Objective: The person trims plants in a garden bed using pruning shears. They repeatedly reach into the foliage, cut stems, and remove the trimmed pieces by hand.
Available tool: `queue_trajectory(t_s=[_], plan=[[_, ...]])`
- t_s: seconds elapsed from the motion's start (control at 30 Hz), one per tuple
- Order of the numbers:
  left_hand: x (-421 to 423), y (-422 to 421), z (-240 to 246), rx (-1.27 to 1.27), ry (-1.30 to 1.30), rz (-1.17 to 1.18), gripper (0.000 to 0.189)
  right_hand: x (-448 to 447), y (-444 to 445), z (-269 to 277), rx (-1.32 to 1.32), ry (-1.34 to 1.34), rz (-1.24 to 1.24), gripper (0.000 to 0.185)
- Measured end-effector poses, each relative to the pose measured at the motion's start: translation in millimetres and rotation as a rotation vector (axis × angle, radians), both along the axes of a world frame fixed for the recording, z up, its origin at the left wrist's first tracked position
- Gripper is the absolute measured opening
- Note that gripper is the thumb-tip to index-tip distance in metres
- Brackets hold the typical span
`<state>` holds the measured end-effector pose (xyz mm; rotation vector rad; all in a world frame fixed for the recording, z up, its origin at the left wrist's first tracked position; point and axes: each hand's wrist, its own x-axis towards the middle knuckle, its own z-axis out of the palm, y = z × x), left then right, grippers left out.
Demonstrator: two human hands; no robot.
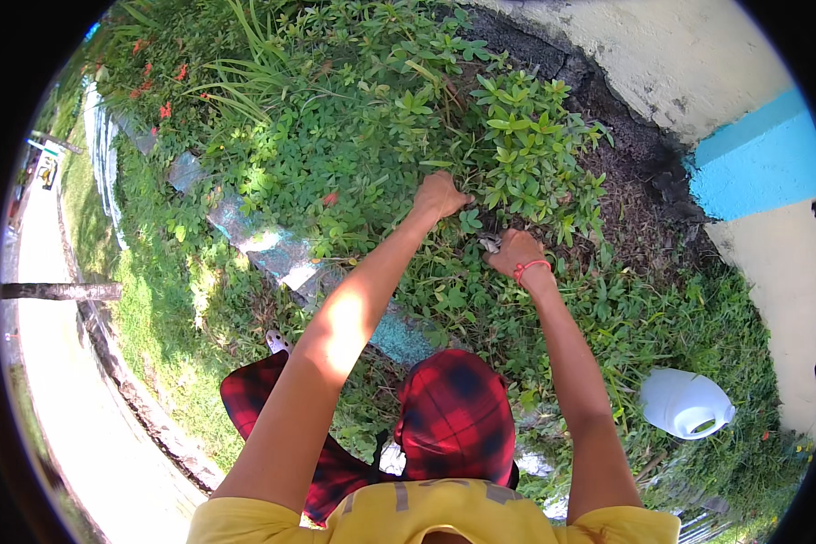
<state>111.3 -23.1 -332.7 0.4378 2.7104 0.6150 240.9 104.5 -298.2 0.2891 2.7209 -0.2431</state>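
Both of my hands are down among low green plants. My left hand [442, 194] is closed at the base of a leafy shrub [530, 139], its thumb pointing right; the foliage hides what, if anything, is between its fingers. To its right and slightly lower, my right hand [518, 251], with a red cord on the wrist, is closed on a small metal tool [490, 243]. Only a grey part of that tool shows, so its kind cannot be told. Clover-like leaves lie around and between the two hands.
A translucent plastic jug [683, 402] lies in the grass at the right. A cream and blue wall [761, 160] runs along the right side. A painted stone edging [279, 258] crosses diagonally at the left. Beyond it are a tree trunk [61, 291] and a sunlit road [61, 408].
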Motion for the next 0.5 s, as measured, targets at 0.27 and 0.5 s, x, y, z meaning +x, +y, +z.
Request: queue_trajectory(t_s=[0.27,0.5], plan=[[6,63,-36,0.095,-0.003,0.141,0.029,28,-22,-5,-0.033,0.111,0.054,0.048],[-19,-15,-19,0.565,-0.684,0.079,0.059,41,37,15,-0.182,-0.013,-0.133,0.054]])
